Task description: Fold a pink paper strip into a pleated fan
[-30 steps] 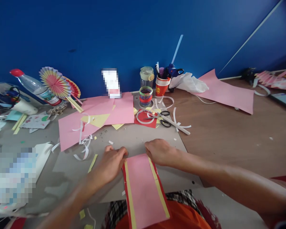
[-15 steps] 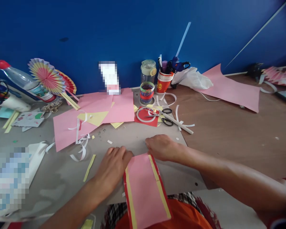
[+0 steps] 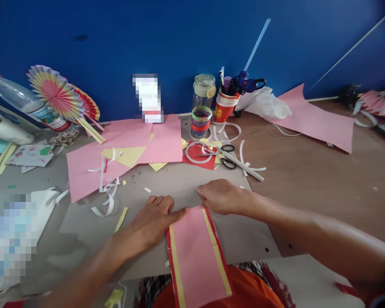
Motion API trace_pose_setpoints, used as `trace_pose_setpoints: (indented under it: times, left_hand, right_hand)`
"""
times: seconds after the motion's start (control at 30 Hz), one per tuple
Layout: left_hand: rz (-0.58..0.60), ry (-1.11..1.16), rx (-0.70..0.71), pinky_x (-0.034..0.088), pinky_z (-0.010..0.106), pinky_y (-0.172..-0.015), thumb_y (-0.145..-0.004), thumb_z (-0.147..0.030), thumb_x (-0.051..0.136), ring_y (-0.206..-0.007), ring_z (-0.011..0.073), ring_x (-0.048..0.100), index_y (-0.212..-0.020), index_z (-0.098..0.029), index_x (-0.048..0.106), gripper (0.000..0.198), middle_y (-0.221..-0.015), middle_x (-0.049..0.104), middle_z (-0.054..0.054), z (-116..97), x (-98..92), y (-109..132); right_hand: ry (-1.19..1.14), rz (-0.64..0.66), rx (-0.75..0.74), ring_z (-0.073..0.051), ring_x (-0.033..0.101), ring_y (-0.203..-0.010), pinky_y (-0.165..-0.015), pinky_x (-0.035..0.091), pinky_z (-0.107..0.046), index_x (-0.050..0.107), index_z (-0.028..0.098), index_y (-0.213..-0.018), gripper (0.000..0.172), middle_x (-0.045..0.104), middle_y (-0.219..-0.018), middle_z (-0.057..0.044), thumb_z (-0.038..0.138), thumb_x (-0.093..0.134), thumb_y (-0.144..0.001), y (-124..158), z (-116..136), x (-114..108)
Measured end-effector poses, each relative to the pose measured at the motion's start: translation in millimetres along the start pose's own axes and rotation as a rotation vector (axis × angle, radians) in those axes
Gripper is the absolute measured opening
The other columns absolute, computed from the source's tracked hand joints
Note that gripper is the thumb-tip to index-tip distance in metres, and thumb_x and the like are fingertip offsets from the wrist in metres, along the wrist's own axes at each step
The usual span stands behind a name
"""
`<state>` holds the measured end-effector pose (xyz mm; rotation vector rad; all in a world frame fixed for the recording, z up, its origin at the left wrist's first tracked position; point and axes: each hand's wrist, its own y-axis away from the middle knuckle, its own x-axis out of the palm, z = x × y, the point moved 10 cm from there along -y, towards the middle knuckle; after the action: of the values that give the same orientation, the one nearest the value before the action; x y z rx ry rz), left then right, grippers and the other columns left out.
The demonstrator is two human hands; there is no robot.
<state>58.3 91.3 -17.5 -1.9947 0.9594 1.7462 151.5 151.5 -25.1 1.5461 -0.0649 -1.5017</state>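
Observation:
A long paper strip (image 3: 195,252) lies on the grey board (image 3: 167,188) and hangs over the table edge toward me; it is pink in the middle with yellow bands and red edges. My left hand (image 3: 154,220) lies flat, fingers stretched out, pressing the strip's far left corner. My right hand (image 3: 220,196) is curled, its fingers closed on the strip's far right corner.
Beyond the hands lie pink sheets (image 3: 131,149), yellow scraps, white paper curls, scissors (image 3: 224,156), a tape ring on red paper (image 3: 197,154), a stack of tape rolls (image 3: 200,122), a red cup of tools (image 3: 224,107), paper fans (image 3: 56,92) and a bottle (image 3: 22,102). Another pink sheet (image 3: 317,119) lies at right.
My left hand has flattened and slid right along the strip's top edge, fingers now stretched out. My right hand has stayed on the right corner. The view has shifted slightly.

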Motion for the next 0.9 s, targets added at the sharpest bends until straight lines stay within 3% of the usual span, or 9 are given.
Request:
trace_pose_setpoints:
  times: [0.2, 0.37, 0.53, 0.9]
  left_hand:
    - [-0.011, 0.101, -0.039, 0.034, 0.031, -0.08, -0.087, -0.014, 0.038, -0.077, 0.0156, 0.043, -0.113, -0.03, 0.059, 0.036, -0.088, 0.051, 0.001, 14, 2.3, 3]
    - [-0.074, 0.075, -0.037, 0.036, 0.033, -0.084, -0.089, -0.016, 0.037, -0.082, 0.0166, 0.044, -0.117, -0.034, 0.058, 0.04, -0.093, 0.052, 0.002, 19, 2.0, 10]
    - [-0.076, -0.077, 0.015, 0.035, 0.036, -0.087, -0.085, -0.007, 0.037, -0.085, 0.019, 0.047, -0.131, -0.038, 0.045, 0.056, -0.099, 0.052, 0.004, 11, 2.3, 14]
    - [-0.046, -0.104, 0.005, 0.035, 0.037, -0.088, -0.085, -0.009, 0.04, -0.085, 0.0191, 0.052, -0.131, -0.034, 0.045, 0.053, -0.099, 0.055, 0.005, 3, -1.8, 14]
  right_hand:
    - [0.014, 0.005, 0.025, -0.029, 0.066, -0.088, -0.063, 0.044, -0.031, 0.07, 0.014, -0.091, 0.03, 0.071, -0.093, -0.014, 0.036, 0.054, -0.081, -1, -8, 0]
    - [0.005, -0.024, 0.015, -0.029, 0.066, -0.088, -0.063, 0.045, -0.03, 0.071, 0.014, -0.093, 0.034, 0.071, -0.093, -0.015, 0.039, 0.053, -0.08, -2, -13, 4]
    - [0.013, -0.046, 0.024, -0.029, 0.066, -0.086, -0.061, 0.045, -0.03, 0.072, 0.014, -0.091, 0.034, 0.071, -0.091, -0.015, 0.04, 0.053, -0.078, -4, -15, 4]
    - [0.039, -0.098, 0.045, -0.028, 0.067, -0.085, -0.062, 0.045, -0.029, 0.072, 0.012, -0.089, 0.034, 0.071, -0.09, -0.016, 0.04, 0.054, -0.08, 1, -11, 1]
